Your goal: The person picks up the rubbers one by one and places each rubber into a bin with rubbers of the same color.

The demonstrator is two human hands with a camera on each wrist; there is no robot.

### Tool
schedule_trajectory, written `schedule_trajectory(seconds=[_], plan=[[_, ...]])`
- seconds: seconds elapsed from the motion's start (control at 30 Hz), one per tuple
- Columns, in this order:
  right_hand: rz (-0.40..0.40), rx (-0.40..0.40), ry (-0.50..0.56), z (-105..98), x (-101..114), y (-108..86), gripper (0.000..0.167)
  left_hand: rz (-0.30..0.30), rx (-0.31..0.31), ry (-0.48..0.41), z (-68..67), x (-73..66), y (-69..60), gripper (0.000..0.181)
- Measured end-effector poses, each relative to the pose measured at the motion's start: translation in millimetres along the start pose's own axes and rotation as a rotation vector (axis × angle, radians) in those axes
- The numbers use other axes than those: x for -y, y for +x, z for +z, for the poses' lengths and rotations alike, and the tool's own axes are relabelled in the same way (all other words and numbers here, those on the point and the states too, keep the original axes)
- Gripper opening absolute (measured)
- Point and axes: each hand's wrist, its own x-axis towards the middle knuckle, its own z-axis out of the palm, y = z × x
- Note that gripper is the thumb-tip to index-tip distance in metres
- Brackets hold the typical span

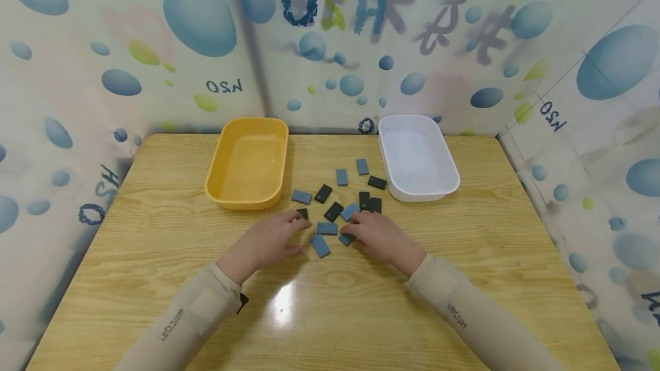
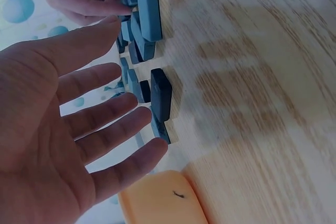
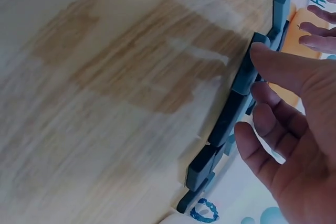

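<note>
Blue and black rectangular tiles lie scattered on the wooden table. My left hand (image 1: 269, 242) hovers at their left side with fingers spread, holding nothing; a black tile (image 1: 303, 212) lies partly hidden by its fingertips. Over the right part of the group is my right hand (image 1: 380, 237), thumb and loosely bent fingers around a blue tile (image 1: 346, 240). In the right wrist view the thumb overlaps one end of that tile (image 3: 244, 77); firm contact cannot be made out. Another blue tile (image 1: 320, 246) and a further blue tile (image 1: 327, 228) lie between the hands.
A yellow bin (image 1: 220, 199) stands at the back left, a white bin (image 1: 423, 194) at the back right. More tiles lie between them, including a black tile (image 1: 377, 182) close by the white bin. Behind the wooden table (image 1: 330, 325) hangs a patterned cloth (image 1: 319, 90).
</note>
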Motion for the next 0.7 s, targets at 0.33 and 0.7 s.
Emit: schedule_trajectory(seconds=[0.33, 0.7], plan=[[0.017, -0.03, -0.012, 6.0, 1.8, 3.4, 0.023, -0.016, 0.009, 0.002, 1.8, -0.1, 0.9, 0.048], [0.013, -0.049, -0.032, 5.7, 3.9, 5.7, 0.022, -0.009, -0.009, 0.002, 4.5, 1.4, 1.4, 0.049]])
